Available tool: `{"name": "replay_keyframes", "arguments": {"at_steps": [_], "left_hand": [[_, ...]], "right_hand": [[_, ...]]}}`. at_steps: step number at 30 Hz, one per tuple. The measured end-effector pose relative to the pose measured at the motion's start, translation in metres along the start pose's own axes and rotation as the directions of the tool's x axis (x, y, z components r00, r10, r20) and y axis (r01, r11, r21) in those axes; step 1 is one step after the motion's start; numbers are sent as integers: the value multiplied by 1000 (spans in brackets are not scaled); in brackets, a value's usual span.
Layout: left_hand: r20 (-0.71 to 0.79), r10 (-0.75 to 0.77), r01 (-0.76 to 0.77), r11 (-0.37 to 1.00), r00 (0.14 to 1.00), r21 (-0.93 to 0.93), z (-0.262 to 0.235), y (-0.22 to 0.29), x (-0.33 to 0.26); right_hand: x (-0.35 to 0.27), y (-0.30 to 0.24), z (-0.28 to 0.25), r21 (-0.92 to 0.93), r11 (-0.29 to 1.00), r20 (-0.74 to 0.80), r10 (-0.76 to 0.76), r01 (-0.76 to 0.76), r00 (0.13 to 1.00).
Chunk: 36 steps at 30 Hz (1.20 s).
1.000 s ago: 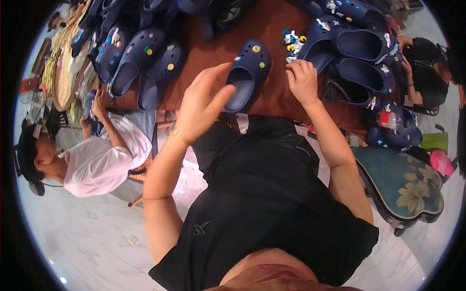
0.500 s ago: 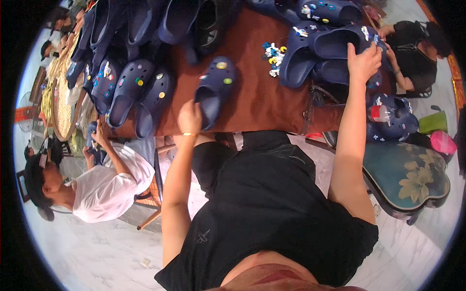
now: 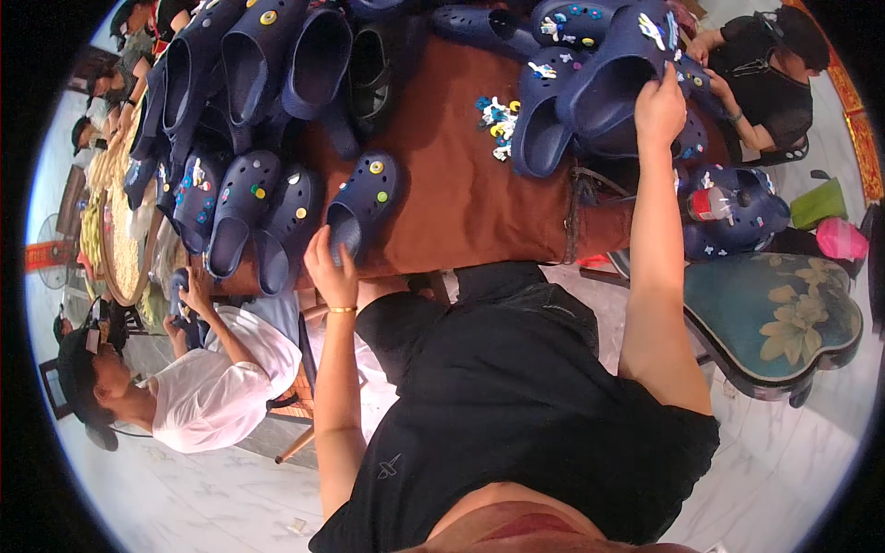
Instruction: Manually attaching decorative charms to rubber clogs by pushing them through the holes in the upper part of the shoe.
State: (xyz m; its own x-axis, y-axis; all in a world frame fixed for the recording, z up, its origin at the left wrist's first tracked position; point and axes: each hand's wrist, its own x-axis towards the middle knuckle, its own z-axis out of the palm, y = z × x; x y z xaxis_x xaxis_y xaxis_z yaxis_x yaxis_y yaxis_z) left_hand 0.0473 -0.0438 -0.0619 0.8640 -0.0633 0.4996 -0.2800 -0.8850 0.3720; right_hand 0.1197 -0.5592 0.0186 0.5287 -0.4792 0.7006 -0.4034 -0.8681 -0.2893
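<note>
My left hand (image 3: 330,269) is at the heel of a navy clog (image 3: 367,195) with round yellow and green charms, its fingers apart and not wrapped around the shoe. That clog lies at the right end of a row of decorated clogs (image 3: 244,207). My right hand (image 3: 661,112) is closed on the side of another navy clog (image 3: 604,88), which has white charms near its toe. This one is tilted above the pile at the right, beside a clog (image 3: 542,124) lying on the cloth. Loose white, blue and yellow charms (image 3: 500,124) lie to the left of it.
Many navy clogs (image 3: 318,69) are stacked at the far left of the brown-covered table (image 3: 470,198). At right stand more clogs with a bottle (image 3: 710,205) and a floral-patterned seat (image 3: 774,313). Co-workers sit left (image 3: 221,378) and right (image 3: 765,88).
The clog by my left hand has shifted left to the row, and the fingers have loosened from it. My right hand has raised its clog slightly from the pile.
</note>
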Motion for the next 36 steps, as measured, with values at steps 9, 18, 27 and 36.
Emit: {"name": "replay_keyframes", "arguments": {"at_steps": [9,18,27,36], "left_hand": [[43,261,-224,892,964,-392,6,117,2],[334,178,-147,982,926,-114,44,99,-36],[391,124,-126,992,912,-19,61,139,0],[394,141,-96,986,908,-133,89,124,-10]], "right_hand": [[-138,-152,-24,478,849,437,-450,223,778],[-145,-155,6,702,712,574,-541,-30,615],[44,-23,139,239,971,201,-63,13,978],[-96,-142,57,805,593,523,-733,30,435]]}}
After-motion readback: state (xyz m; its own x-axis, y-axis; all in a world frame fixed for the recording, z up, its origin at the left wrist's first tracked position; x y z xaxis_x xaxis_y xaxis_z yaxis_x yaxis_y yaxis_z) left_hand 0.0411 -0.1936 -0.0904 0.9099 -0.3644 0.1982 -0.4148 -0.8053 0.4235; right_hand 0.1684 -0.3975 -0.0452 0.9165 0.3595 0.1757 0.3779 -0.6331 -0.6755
